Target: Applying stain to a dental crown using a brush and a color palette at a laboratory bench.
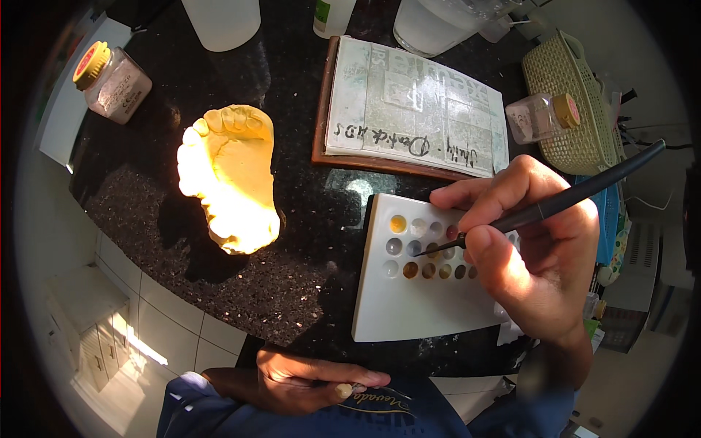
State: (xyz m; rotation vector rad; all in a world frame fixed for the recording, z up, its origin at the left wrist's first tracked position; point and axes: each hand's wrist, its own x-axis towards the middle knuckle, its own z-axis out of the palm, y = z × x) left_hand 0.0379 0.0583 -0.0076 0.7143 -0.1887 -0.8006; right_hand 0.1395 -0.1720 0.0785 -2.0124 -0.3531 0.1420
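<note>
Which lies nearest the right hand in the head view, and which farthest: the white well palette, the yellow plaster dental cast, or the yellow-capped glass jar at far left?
1. White well palette: directly under the right hand, whose thin dark brush tips into a well.
2. Yellow plaster dental cast: left of the palette, on the black speckled counter.
3. Yellow-capped glass jar: far upper left.

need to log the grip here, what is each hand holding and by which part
The right hand pinches a thin dark brush low on its handle, near the tip. The left hand holds a small pale piece at its fingertips.
</note>
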